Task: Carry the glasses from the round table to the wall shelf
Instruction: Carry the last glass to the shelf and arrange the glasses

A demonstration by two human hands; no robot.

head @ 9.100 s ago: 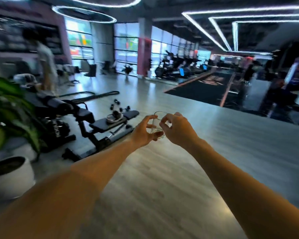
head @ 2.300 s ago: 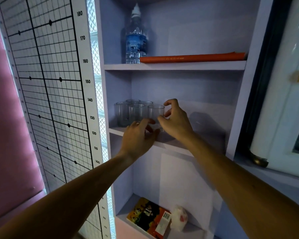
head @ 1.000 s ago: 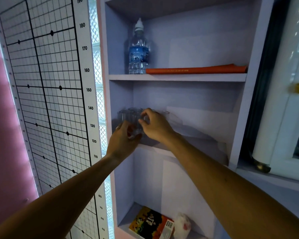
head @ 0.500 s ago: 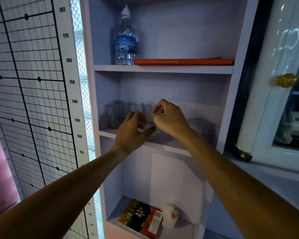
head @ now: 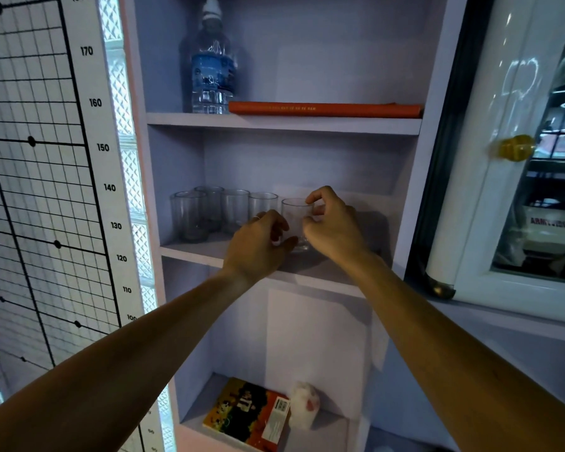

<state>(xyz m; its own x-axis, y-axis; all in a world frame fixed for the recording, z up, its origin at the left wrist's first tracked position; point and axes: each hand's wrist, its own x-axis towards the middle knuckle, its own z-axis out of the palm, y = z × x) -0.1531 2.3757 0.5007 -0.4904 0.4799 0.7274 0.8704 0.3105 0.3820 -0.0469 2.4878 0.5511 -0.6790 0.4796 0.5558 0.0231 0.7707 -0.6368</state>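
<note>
A clear glass (head: 295, 220) stands upright on the middle board of the pale wall shelf (head: 190, 251). My right hand (head: 333, 228) pinches its rim and right side with thumb and fingers. My left hand (head: 258, 247) cups its lower left side, thumb under the base. Several more clear glasses (head: 209, 210) stand in a row to the left on the same board, apart from my hands.
The board above holds a water bottle (head: 213, 63) and a flat orange book (head: 323, 109). The bottom board holds a colourful book (head: 247, 415) and a white wad (head: 304, 406). A height chart (head: 46, 177) covers the wall at left; a glass-door fridge (head: 529, 177) stands at right.
Nine seconds ago I carried the glass in both hands across the gym floor. Over the last second it has settled at the right end of the row, both hands still on it.
</note>
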